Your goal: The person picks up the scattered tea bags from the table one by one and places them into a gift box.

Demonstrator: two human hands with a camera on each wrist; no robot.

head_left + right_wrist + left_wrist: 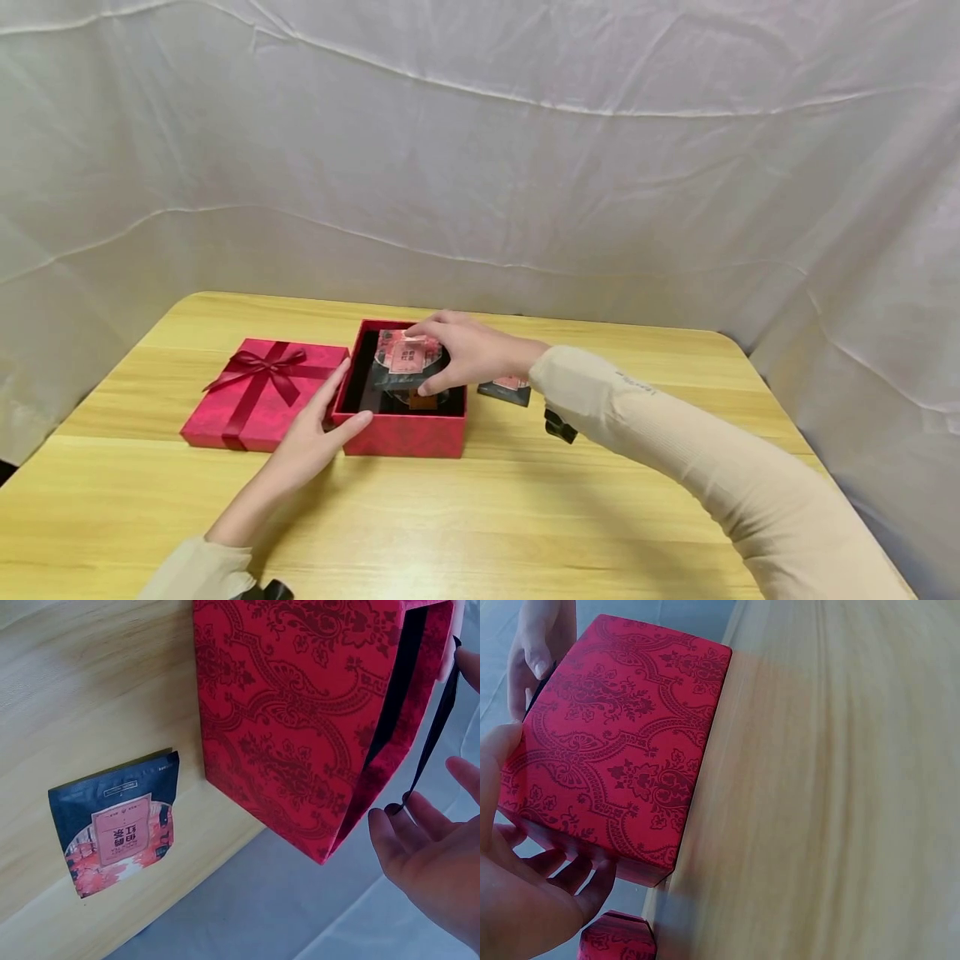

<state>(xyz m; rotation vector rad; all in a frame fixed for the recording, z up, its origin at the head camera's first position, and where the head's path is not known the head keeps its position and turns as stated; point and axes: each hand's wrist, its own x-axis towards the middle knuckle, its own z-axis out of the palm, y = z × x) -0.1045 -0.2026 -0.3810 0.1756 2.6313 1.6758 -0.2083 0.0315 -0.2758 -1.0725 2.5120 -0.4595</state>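
Note:
Over the open red patterned gift box [403, 437], my right hand [480, 350] pinches a dark tea packet [407, 357] by its edges, thumb at the near side and fingertips at the far side. The right wrist view shows this packet edge-on as a thin dark strip. Under it, inside the black-lined box, part of another packet with an orange-brown label [423, 401] shows. My left hand [307, 446] rests against the box's left front corner, thumb near the front rim and fingers along the left side. In the left wrist view those fingertips touch the box wall.
The red lid [262, 393] with a dark red ribbon bow lies left of the box, beside my left hand. Another dark and pink tea packet [118, 825] lies flat on the wooden table [600, 517], right of the box. White cloth [480, 167] hangs behind the table.

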